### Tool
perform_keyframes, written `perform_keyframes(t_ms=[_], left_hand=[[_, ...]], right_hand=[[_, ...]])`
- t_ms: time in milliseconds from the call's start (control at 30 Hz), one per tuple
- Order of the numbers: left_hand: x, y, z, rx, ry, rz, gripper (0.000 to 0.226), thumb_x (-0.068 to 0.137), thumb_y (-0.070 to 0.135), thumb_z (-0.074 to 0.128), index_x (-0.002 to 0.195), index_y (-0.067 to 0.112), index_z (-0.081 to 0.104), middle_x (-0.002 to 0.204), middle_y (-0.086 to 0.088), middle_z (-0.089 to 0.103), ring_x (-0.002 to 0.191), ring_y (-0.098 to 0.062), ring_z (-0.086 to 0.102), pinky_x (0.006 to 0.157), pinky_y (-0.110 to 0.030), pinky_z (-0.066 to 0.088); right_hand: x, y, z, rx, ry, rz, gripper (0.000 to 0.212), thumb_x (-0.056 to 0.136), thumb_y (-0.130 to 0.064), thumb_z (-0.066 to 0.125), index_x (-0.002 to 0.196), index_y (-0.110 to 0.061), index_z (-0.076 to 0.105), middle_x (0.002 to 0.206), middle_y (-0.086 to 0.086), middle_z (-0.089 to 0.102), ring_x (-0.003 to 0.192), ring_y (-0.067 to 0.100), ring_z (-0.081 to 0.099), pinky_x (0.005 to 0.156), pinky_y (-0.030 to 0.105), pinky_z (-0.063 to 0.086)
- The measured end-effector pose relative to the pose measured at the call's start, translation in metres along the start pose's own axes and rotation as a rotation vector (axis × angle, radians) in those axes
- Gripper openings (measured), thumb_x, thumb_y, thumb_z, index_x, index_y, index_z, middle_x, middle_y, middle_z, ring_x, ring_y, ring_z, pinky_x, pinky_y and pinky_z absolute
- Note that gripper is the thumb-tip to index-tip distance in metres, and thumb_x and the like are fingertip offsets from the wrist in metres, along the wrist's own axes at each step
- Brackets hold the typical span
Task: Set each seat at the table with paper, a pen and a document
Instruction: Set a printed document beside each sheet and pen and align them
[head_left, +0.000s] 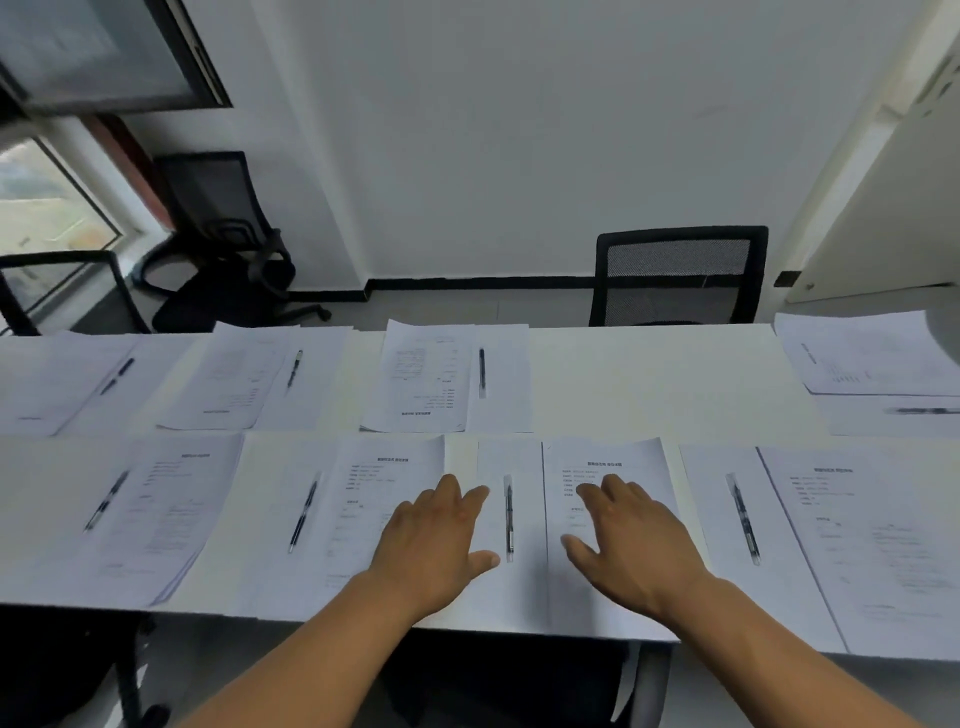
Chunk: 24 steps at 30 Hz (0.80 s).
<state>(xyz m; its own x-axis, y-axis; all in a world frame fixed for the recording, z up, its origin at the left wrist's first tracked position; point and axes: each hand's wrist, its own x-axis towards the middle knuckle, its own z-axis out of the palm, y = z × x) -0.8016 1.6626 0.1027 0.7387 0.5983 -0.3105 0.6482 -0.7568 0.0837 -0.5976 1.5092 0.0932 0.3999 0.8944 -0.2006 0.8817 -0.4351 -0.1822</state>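
A white table (649, 379) carries several place settings, each with blank paper, a pen and a printed document. In front of me a pen (509, 517) lies on a blank sheet (511, 587), with a printed document (618, 462) to its right. My left hand (434, 545) lies flat with fingers spread, left of the pen, over the sheet's left edge and the neighbouring document (384, 483). My right hand (631, 545) lies flat on the printed document, fingers straight. Neither hand holds anything.
Across the table a black mesh chair (678, 275) faces a bare stretch of table. Another setting's pen (482, 371) lies on the far side. Two more black chairs (218, 234) stand at the back left by a window. A door (883, 182) is at the right.
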Motion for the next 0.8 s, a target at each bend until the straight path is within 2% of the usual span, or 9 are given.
perform_keyframes(t_ms=[167, 267, 500, 800], left_hand=[[-0.024, 0.001, -0.018, -0.003, 0.032, -0.035, 0.082, 0.105, 0.066, 0.054, 0.172, 0.030, 0.022, 0.149, 0.000, 0.044, 0.129, -0.026, 0.055, 0.110, -0.041, 0.046], [-0.045, -0.003, -0.027, -0.010, 0.062, -0.064, 0.081, 0.105, 0.065, 0.054, 0.171, 0.031, 0.023, 0.150, 0.000, 0.043, 0.131, -0.025, 0.053, 0.112, -0.041, 0.044], [-0.082, -0.020, -0.038, -0.025, 0.103, -0.116, 0.079, 0.104, 0.065, 0.055, 0.170, 0.030, 0.027, 0.150, 0.001, 0.043, 0.132, -0.025, 0.054, 0.112, -0.040, 0.044], [-0.123, -0.068, -0.059, -0.042, 0.217, -0.140, 0.079, 0.104, 0.066, 0.053, 0.169, 0.030, 0.028, 0.152, 0.001, 0.042, 0.135, -0.024, 0.053, 0.112, -0.040, 0.044]], right_hand=[[-0.011, -0.015, -0.019, 0.012, 0.028, -0.026, 0.058, 0.099, -0.063, 0.044, 0.141, -0.024, 0.052, 0.127, -0.004, 0.056, 0.117, 0.023, 0.055, 0.089, 0.037, 0.052], [-0.017, -0.031, -0.031, 0.011, 0.047, -0.069, 0.055, 0.100, -0.062, 0.044, 0.141, -0.025, 0.052, 0.122, -0.005, 0.055, 0.116, 0.021, 0.055, 0.087, 0.036, 0.053], [-0.026, -0.072, -0.046, 0.025, 0.085, -0.117, 0.055, 0.099, -0.062, 0.044, 0.140, -0.025, 0.053, 0.125, -0.006, 0.056, 0.116, 0.020, 0.056, 0.088, 0.036, 0.053], [-0.030, -0.144, -0.069, -0.003, 0.144, -0.187, 0.057, 0.100, -0.062, 0.044, 0.143, -0.025, 0.051, 0.127, -0.006, 0.057, 0.117, 0.020, 0.056, 0.091, 0.036, 0.054]])
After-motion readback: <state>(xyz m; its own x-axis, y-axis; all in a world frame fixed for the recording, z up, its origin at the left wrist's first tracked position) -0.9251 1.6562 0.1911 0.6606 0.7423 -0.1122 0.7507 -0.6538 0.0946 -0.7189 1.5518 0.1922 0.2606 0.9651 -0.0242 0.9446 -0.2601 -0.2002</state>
